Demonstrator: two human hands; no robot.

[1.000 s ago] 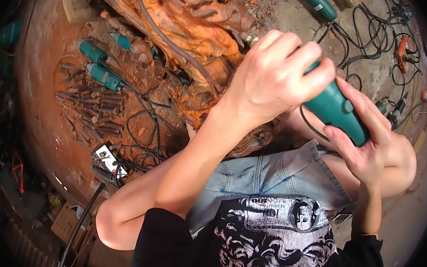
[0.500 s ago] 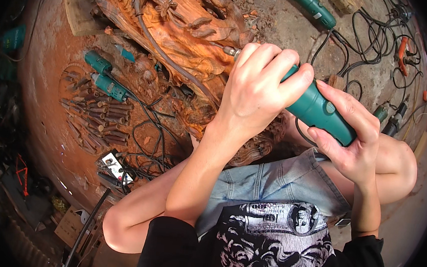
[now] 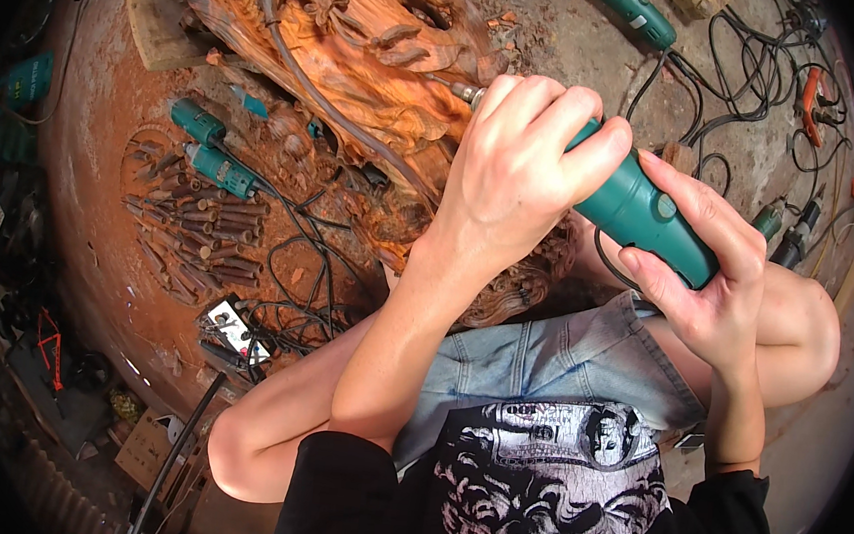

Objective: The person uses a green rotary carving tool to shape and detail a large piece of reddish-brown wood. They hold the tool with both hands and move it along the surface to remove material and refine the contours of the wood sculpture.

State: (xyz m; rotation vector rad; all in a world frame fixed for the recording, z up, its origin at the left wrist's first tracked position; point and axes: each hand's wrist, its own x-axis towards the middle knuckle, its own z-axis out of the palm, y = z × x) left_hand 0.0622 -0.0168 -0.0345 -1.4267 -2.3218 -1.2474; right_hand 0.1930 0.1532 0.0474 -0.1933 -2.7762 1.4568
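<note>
A green corded die grinder [image 3: 642, 209] is gripped in both of my hands above my lap. My left hand [image 3: 520, 169] wraps round its front end, near the metal collet, with the fingers closed. Around the rear of its body my right hand [image 3: 714, 254] is closed, thumb below and fingers on top. The grinder's thin tip points left at an orange-brown wood carving [image 3: 361, 81] with carved folds and branch-like relief. Whether the tip touches the wood I cannot tell, as it is small and partly hidden by my left hand.
Left of the carving lie two green power tools [image 3: 219, 168] and many-pieced rows of carving chisels [image 3: 209, 230]. A white power strip [image 3: 236, 330] sits among tangled black cables [image 3: 312, 268]. Another green grinder [image 3: 628, 10] lies at the top right, near an orange socket strip [image 3: 811, 107].
The view has shifted slightly. Both hands keep their hold on the die grinder, and its tip stays by the same area of the carving.
</note>
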